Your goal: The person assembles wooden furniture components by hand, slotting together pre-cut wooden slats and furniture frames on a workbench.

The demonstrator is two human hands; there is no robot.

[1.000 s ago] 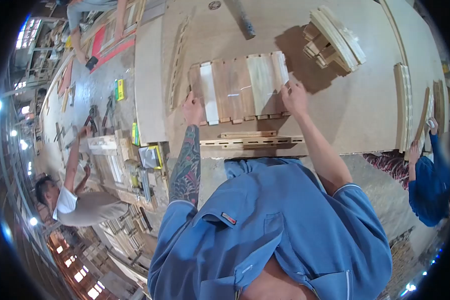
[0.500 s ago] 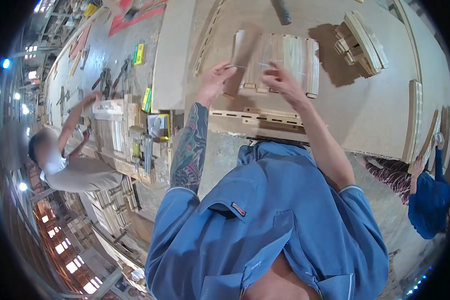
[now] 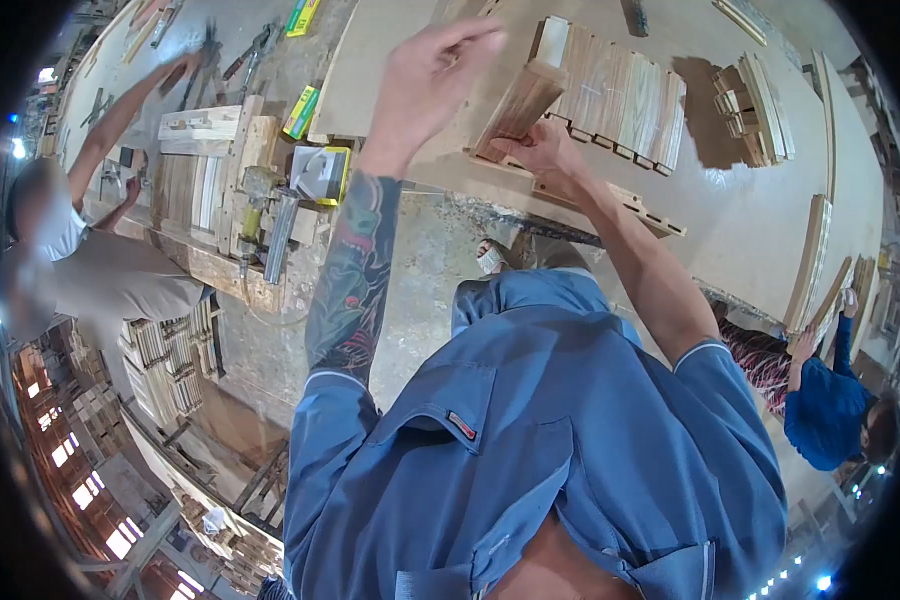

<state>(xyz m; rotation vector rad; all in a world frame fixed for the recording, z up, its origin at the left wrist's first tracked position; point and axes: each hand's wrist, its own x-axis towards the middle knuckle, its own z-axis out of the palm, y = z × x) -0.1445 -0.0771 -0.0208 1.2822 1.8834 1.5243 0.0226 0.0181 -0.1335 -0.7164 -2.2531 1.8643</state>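
My right hand [image 3: 545, 152] is closed round the near end of a brown wooden board [image 3: 523, 98], which leans at the left end of a row of wooden slats [image 3: 615, 95]. My left hand [image 3: 435, 85] is raised to the left of the board, apart from it. Its fingers are bent and drawn together, somewhat blurred; whatever they hold, if anything, cannot be made out. Below the slats, a slotted wooden strip [image 3: 635, 208] lies along the table's near edge.
A stack of curved wooden pieces [image 3: 760, 110] stands on the table to the right. Long strips [image 3: 812, 255] lie at its right edge. A co-worker [image 3: 90, 240] works at the left bench beside a yellow-edged box [image 3: 320, 175]. Another person [image 3: 830, 410] is at right.
The view has shifted. My left hand has moved up and away from the slats, while my right hand has come down onto the board's near end. The thin item between my hands no longer shows.
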